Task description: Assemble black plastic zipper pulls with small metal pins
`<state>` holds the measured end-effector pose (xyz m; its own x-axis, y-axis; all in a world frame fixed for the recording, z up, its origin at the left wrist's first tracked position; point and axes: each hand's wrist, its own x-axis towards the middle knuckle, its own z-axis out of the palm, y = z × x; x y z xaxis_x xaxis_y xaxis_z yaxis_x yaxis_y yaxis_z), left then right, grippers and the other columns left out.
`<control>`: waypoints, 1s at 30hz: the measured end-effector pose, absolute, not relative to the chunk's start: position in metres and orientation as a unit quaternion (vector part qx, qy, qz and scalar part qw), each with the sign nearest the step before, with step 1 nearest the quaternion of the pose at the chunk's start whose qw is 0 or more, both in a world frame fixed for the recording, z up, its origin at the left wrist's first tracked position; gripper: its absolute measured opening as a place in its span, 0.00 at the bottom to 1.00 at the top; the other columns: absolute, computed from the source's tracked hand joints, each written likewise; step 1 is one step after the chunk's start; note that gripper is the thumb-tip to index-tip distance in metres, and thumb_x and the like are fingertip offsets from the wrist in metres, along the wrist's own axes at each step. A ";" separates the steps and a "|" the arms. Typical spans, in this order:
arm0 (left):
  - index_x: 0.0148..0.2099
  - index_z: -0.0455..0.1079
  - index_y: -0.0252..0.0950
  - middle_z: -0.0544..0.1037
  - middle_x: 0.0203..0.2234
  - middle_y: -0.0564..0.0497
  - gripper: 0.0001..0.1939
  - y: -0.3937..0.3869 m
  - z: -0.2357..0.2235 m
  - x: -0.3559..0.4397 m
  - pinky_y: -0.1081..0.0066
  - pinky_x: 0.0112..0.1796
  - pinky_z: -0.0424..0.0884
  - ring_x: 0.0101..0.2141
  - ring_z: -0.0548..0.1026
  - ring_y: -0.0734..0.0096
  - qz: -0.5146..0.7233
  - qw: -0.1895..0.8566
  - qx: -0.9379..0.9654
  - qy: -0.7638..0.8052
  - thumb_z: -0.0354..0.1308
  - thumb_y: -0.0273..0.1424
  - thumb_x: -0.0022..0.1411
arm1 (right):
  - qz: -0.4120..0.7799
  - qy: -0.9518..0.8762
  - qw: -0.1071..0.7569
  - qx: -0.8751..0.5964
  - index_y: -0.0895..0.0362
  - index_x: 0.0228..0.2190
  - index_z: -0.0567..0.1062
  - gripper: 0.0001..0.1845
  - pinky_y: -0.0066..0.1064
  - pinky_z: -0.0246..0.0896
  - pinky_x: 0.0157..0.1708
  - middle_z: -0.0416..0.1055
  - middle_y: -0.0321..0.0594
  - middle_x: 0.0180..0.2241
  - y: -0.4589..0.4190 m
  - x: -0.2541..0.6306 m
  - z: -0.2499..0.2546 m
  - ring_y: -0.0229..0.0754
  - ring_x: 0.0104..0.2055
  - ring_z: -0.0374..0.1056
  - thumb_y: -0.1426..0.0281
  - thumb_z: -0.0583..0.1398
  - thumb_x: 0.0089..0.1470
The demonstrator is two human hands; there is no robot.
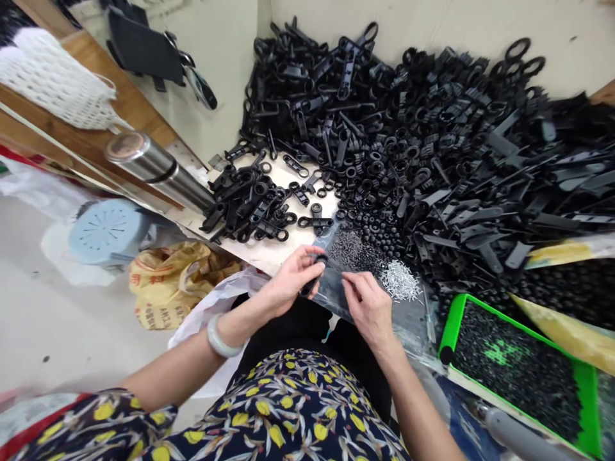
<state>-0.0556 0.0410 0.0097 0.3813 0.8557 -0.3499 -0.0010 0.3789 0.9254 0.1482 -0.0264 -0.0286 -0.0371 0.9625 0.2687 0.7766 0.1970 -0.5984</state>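
Observation:
My left hand is closed around a black plastic part over the table's front edge; fingers cover most of it. Just to the right, my right hand has its thumb and index finger pinched together, and whatever lies between the tips is too small to name. Beyond my hands are a heap of tiny dark pieces and a pile of small silver pins. Black parts with ringed ends lie in a loose group behind my left hand.
Large heaps of black plastic parts cover the back of the table. A green tray of small black pieces stands at right. At left are a steel thermos, a blue stool and a yellow sack.

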 end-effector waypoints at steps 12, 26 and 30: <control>0.68 0.64 0.39 0.72 0.56 0.40 0.36 0.016 -0.003 -0.046 0.63 0.50 0.69 0.57 0.69 0.56 0.316 0.733 0.356 0.485 0.68 0.32 0.59 | 0.111 -0.728 0.177 -0.653 0.54 0.40 0.78 0.12 0.30 0.59 0.32 0.76 0.38 0.38 0.006 0.141 -0.026 0.39 0.35 0.74 0.66 0.55 0.70; 0.73 0.56 0.34 0.75 0.39 0.48 0.38 0.010 0.004 -0.037 0.74 0.26 0.68 0.23 0.71 0.80 0.281 0.753 0.363 0.472 0.61 0.30 0.63 | 0.193 -0.665 0.270 -0.669 0.54 0.42 0.79 0.11 0.30 0.65 0.32 0.77 0.39 0.38 -0.030 0.148 -0.018 0.38 0.31 0.72 0.61 0.59 0.69; 0.73 0.56 0.37 0.74 0.49 0.42 0.38 0.003 0.001 -0.031 0.76 0.23 0.67 0.23 0.71 0.84 0.259 0.743 0.403 0.467 0.62 0.30 0.63 | 0.336 -0.622 0.359 -0.610 0.51 0.55 0.76 0.18 0.31 0.74 0.38 0.78 0.42 0.48 -0.030 0.147 -0.011 0.39 0.36 0.77 0.60 0.61 0.67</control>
<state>-0.0306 0.0033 0.0014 0.4299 0.7610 -0.4859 -0.0075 0.5411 0.8409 0.1465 -0.0301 -0.0110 0.0010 0.9994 0.0357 0.5166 0.0300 -0.8557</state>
